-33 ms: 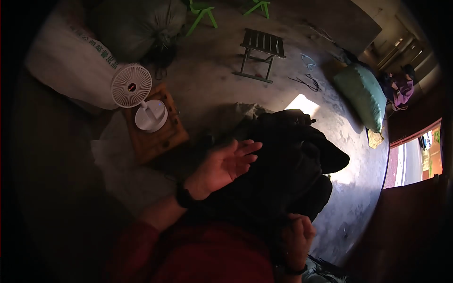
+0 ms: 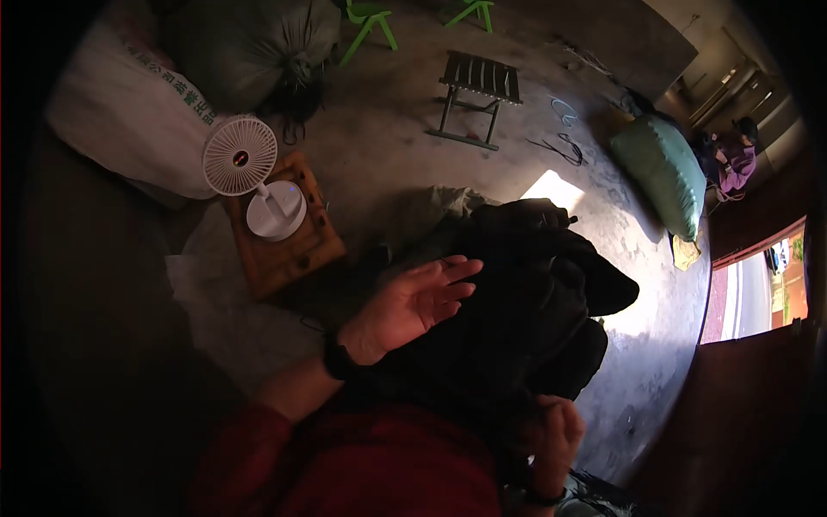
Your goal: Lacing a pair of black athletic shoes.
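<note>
My left hand (image 2: 405, 306), with a dark band at its wrist, hovers palm up above my lap, its fingers loosely stretched and slightly apart. Nothing is visible in its palm. Below and beside it spreads a heap of black cloth (image 2: 508, 319) over my lap and legs; where clothing ends and loose cloth begins, I cannot tell. Along the cloth's lower right edge is my right hand (image 2: 558, 435), its fingers curled in. Whatever those fingers hold, if anything, is hidden in shadow.
A white fan (image 2: 277, 209) stands on a wooden stool (image 2: 301, 260) at left, near a large white sack (image 2: 129, 121). Ahead is a folding stool (image 2: 480, 77). A green sack (image 2: 662, 168) lies at right, with a seated person (image 2: 735, 164) beyond it, near a doorway (image 2: 749, 297).
My right hand has shifted slightly to the right and its fingers have changed their curl a little. The left hand has barely moved. Everything around stays put.
</note>
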Demonstrator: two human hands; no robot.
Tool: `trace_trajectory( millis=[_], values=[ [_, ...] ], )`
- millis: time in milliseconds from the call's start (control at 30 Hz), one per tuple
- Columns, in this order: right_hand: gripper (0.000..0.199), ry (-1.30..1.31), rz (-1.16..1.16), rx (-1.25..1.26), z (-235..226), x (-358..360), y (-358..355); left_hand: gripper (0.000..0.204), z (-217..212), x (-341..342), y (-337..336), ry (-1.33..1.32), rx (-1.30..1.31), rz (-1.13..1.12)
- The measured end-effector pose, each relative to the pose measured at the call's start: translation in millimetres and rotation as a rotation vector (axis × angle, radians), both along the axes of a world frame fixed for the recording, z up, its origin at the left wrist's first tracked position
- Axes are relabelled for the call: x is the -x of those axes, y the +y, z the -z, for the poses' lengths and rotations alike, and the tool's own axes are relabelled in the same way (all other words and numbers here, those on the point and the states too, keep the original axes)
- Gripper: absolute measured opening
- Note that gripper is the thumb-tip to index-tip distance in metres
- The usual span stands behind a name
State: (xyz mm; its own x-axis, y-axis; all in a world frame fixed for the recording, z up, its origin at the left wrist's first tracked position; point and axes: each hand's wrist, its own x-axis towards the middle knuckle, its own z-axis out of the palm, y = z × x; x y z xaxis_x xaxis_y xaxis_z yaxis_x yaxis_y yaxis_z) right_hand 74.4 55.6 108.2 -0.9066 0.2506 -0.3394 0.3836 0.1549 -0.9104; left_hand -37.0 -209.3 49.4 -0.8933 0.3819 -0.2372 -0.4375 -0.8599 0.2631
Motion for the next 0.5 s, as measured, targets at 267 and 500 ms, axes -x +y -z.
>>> trace_trajectory(
  millis=[267,500],
  values=[
    [0.022,0.36,0.315,-0.377,6.7,-27.8,87.1,0.025,6.9,-9.6,6.3,0.388,0.722,0.224],
    [0.018,0.357,-0.028,-0.325,51.2,27.2,35.0,0.017,3.6,7.4,51.8,0.675,0.915,0.215]
  ],
)
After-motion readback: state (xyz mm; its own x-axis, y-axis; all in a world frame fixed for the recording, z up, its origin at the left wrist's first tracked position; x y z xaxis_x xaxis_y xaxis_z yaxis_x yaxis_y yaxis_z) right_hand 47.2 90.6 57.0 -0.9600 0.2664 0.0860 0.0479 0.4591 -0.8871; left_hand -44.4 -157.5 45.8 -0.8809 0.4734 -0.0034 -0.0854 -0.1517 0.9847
